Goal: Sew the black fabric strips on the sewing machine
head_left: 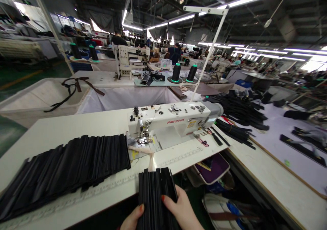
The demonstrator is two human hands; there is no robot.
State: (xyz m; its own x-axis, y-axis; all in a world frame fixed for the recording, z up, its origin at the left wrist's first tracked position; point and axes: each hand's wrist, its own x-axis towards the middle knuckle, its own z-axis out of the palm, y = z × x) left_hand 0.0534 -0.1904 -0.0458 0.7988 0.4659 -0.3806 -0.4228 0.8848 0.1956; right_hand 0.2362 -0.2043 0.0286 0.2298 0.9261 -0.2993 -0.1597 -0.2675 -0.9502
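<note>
A bundle of black strips stands between my two hands at the front edge of the sewing table. My left hand grips its left side low down, thumb against the strips. On the right side, my right hand clasps the bundle with the thumb over its face and the fingers behind. A long row of similar black strips lies on the table to the left. Just beyond the bundle is a white sewing machine, with a pale strip of fabric by its needle area.
Right of the machine lie small scissors and more black strips on a side table. A purple-lined bin sits below. Behind are a white cloth-lined bin, thread cones and another machine. People work farther back.
</note>
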